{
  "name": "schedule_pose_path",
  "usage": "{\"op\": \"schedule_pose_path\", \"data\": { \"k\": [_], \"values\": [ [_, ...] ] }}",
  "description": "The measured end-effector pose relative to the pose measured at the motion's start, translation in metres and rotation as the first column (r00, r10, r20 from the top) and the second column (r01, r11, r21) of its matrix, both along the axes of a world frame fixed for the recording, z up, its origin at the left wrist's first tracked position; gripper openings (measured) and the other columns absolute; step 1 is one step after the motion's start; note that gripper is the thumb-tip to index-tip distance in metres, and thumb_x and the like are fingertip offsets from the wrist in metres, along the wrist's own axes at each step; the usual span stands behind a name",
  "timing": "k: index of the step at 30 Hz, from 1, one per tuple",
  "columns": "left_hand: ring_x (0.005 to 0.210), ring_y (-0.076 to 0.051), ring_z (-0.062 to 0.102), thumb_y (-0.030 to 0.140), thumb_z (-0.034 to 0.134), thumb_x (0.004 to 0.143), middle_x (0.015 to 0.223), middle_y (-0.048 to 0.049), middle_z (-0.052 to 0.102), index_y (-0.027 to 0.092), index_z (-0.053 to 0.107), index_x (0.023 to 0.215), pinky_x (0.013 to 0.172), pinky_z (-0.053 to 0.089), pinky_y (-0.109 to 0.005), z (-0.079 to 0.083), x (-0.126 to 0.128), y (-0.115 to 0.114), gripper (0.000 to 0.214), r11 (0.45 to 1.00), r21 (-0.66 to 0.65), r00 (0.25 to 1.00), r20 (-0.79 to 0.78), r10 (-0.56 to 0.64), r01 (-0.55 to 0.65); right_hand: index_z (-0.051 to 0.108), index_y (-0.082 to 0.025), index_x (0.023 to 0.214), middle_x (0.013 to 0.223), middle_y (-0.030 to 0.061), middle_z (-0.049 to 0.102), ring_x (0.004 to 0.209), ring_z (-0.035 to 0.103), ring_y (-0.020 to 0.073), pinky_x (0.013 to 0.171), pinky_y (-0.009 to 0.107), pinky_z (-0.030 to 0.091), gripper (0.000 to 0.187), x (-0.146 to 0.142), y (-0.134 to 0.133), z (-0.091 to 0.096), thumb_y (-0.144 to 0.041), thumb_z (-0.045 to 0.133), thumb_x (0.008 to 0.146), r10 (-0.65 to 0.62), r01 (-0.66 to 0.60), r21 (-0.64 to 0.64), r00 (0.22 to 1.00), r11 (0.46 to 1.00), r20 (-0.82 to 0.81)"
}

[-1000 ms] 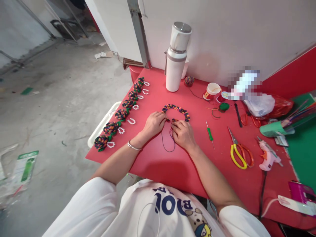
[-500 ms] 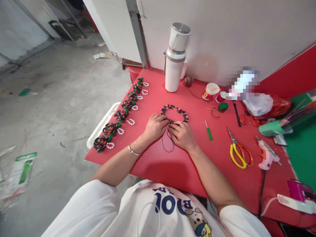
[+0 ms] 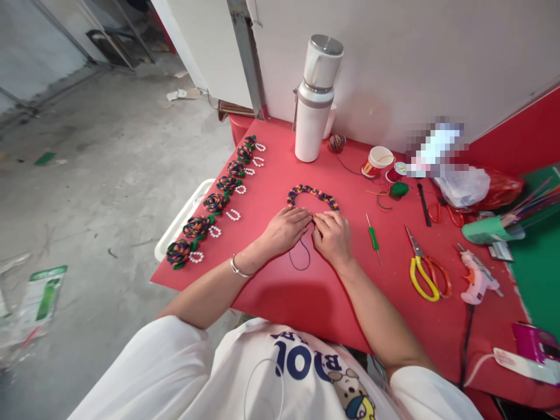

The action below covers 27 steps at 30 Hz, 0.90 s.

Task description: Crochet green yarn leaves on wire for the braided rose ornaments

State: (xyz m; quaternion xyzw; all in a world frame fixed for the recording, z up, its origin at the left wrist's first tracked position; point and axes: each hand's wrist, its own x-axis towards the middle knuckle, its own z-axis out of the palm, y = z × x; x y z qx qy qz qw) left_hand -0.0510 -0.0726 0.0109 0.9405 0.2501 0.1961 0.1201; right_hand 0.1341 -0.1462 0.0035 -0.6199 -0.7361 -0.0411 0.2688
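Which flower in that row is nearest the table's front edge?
The end flower, by the front left corner of the table; the other six lie farther back.

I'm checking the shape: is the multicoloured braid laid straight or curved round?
Curved: the braid arcs between the left hand and right hand; I cannot tell whether its hidden ends meet.

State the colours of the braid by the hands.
Mottled: dark strands, navy or black, with bright orange among them. The braid shows best in the head view.
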Motion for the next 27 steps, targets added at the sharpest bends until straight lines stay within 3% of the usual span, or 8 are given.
{"op": "schedule_pose_path", "data": {
  "k": [11, 15, 18, 21, 24, 27],
  "values": [
    [0.145, -0.033, 0.049, 0.056, 0.046, 0.102, 0.154, -0.0174, 0.054, 0.014, 0.052, 0.149, 0.121, 0.033, -0.053, -0.001, -0.004, -0.008, 0.064, 1.0, 0.028, 0.992, -0.125, 0.011, -0.008, 0.072, -0.019, 0.129, 0.137, 0.0114, 0.07, 0.13, 0.058, 0.0302, 0.11, 0.049, 0.048, 0.039, 0.002, -0.002, -0.001, -0.022, 0.048, 0.098, -0.059, 0.059, -0.066, 0.998, 0.996, -0.006],
    [0.148, -0.034, 0.046, 0.068, 0.043, 0.098, 0.156, -0.0183, 0.051, 0.014, 0.048, 0.152, 0.122, 0.031, -0.054, -0.003, -0.005, -0.014, 0.076, 1.0, 0.028, 0.993, -0.115, 0.015, -0.011, 0.062, -0.014, 0.141, 0.153, 0.0136, 0.058, 0.145, 0.049, 0.0305, 0.122, 0.051, 0.038, 0.047, 0.001, 0.001, 0.004, -0.03, 0.038, 0.104, -0.126, 0.125, -0.1, 0.992, 0.987, -0.002],
    [0.147, -0.036, 0.046, 0.074, 0.043, 0.094, 0.156, -0.0208, 0.051, 0.011, 0.048, 0.152, 0.123, 0.029, -0.056, -0.006, -0.005, -0.016, 0.085, 0.999, 0.039, 0.995, -0.098, 0.015, -0.011, 0.048, -0.01, 0.152, 0.165, 0.0139, 0.043, 0.157, 0.034, 0.028, 0.129, 0.05, 0.029, 0.056, -0.002, 0.013, 0.012, -0.037, 0.033, 0.106, -0.056, 0.054, -0.156, 0.998, 0.986, -0.007],
    [0.148, -0.036, 0.045, 0.076, 0.041, 0.094, 0.155, -0.0229, 0.05, 0.009, 0.052, 0.148, 0.125, 0.026, -0.058, -0.009, -0.005, -0.017, 0.087, 0.998, 0.062, 0.995, -0.097, 0.024, -0.018, 0.035, -0.004, 0.159, 0.169, 0.018, 0.031, 0.161, 0.024, 0.0278, 0.131, 0.046, 0.026, 0.07, -0.004, 0.034, 0.016, -0.05, 0.032, 0.105, 0.056, -0.053, -0.319, 0.998, 0.946, 0.0],
    [0.149, -0.036, 0.043, 0.078, 0.041, 0.092, 0.158, -0.0233, 0.047, 0.008, 0.049, 0.151, 0.126, 0.026, -0.057, -0.012, -0.004, -0.018, 0.092, 0.998, 0.063, 0.994, -0.108, 0.027, -0.021, 0.032, 0.0, 0.159, 0.17, 0.0231, 0.026, 0.162, 0.02, 0.0327, 0.131, 0.05, 0.02, 0.081, -0.006, 0.05, 0.013, -0.059, 0.03, 0.104, 0.009, 0.004, -0.426, 1.0, 0.905, 0.029],
    [0.151, -0.035, 0.04, 0.08, 0.043, 0.09, 0.159, -0.0235, 0.046, 0.009, 0.046, 0.153, 0.127, 0.024, -0.055, -0.014, -0.004, -0.019, 0.094, 0.998, 0.049, 0.994, -0.108, 0.036, -0.031, 0.034, -0.004, 0.159, 0.171, 0.0213, 0.023, 0.162, 0.018, 0.0331, 0.131, 0.052, 0.018, 0.081, -0.006, 0.055, 0.008, -0.062, 0.03, 0.103, -0.02, 0.038, -0.416, 0.999, 0.909, 0.047]
  ]
}}
